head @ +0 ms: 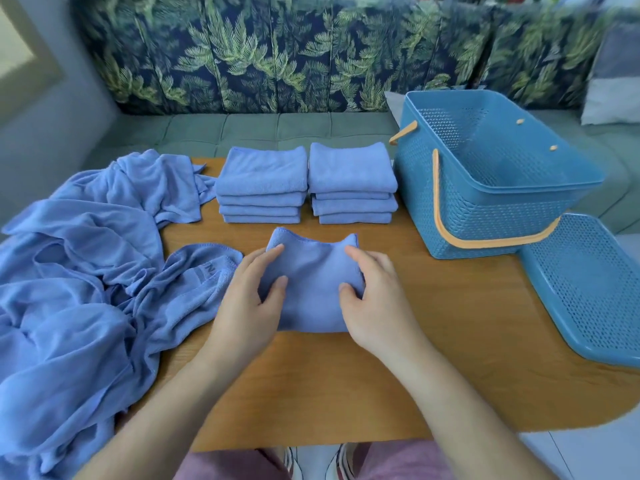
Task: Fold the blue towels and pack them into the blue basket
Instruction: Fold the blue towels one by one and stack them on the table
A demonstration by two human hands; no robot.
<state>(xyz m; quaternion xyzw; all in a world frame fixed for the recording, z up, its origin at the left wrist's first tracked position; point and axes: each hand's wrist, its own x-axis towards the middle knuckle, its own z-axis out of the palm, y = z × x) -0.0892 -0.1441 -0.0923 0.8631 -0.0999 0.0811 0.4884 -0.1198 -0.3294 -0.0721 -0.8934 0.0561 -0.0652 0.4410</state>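
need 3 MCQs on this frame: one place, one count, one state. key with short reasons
1. The blue basket stands where?
A) right of the folded stacks
B) left of them
C) on top of them

2. How many stacks of folded towels?
A) one
B) two
C) four

3. The half-folded towel is:
A) lying untouched
B) in the basket
C) gripped by both hands

Key:
1 A, it stands just past the right stack.
2 B, the left stack and right stack sit side by side.
3 C, the left hand and right hand both pinch it.
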